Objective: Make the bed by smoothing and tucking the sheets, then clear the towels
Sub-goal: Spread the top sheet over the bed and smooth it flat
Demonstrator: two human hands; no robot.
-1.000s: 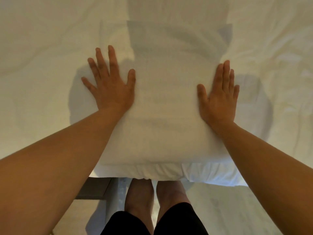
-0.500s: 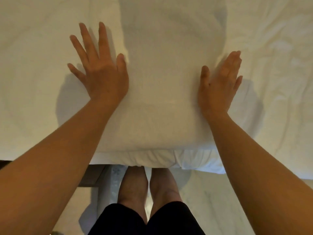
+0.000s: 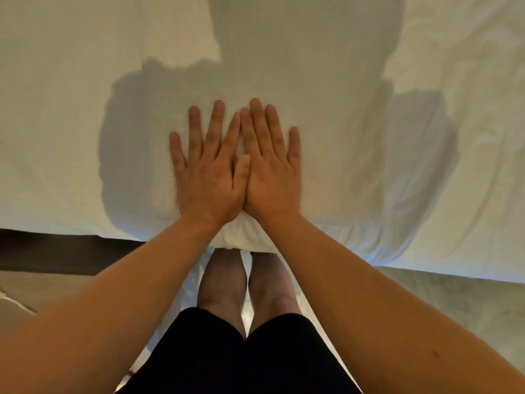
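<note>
Both hands flat on the bed, side by side at the near edge, palms down, fingers straight and lightly spread, gripping nothing. Left hand (image 3: pixel 208 169) and right hand (image 3: pixel 270 163) touch along the inner edges: left thumb lies against the base of the right palm, index fingers meet near the tips. Both press on the white sheet (image 3: pixel 355 143), heels of the palms just in from the mattress edge

Sheet covers the whole upper part of the view. Fairly flat to the left of the hands, shallow creases and folds on the right side and top right. Under the wrists the sheet bunches into a small gathered roll (image 3: pixel 244 234) where it turns over the bed's edge. Shadow of the person's head and arms falls across the sheet around and above the hands

Forearms come in from both lower corners and converge at the wrists. Between them, bare legs (image 3: pixel 247 280) close against the bed's side, black shorts (image 3: pixel 241 351) at the bottom of the frame. Dark strip (image 3: pixel 56 251) under the sheet's edge at left, can't tell whether it's bed frame or base. Pale floor (image 3: pixel 454 302) at lower right with a faint marbled pattern

No towels identifiable in view. No brands, labels or readable writing on anything
</note>
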